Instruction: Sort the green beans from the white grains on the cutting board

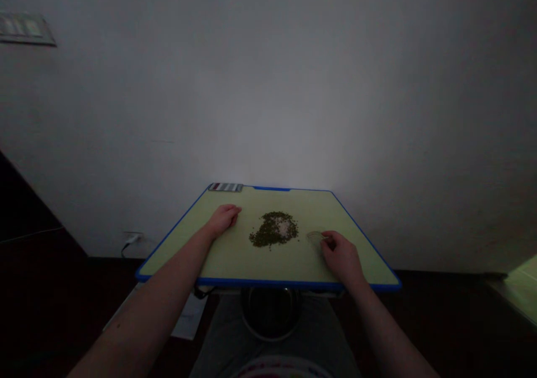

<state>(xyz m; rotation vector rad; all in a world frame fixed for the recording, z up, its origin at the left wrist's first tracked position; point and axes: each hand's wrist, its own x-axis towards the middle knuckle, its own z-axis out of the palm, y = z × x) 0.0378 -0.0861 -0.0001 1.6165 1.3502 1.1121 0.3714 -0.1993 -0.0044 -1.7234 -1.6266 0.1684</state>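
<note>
A pile of small green beans (268,234), looking like mung beans, lies spread in the middle of the pale tabletop (251,267). White grains (287,228), perhaps rice, cover its right part. Left of the pile, my left hand (225,219) rests on the table with its fingers curled in; whether anything is inside them is hidden. To the right of the pile, my right hand (340,253) pinches the edge of a small see-through, dish-like thing (314,236), close to the tabletop. Dim light hides its exact kind.
A flat device with a striped screen (225,187) lies at the table's far left corner. Below the near edge, a round metal pot (271,313) sits between my legs. The wall (268,87) stands right behind the table. A plug with a cable (132,239) is at lower left.
</note>
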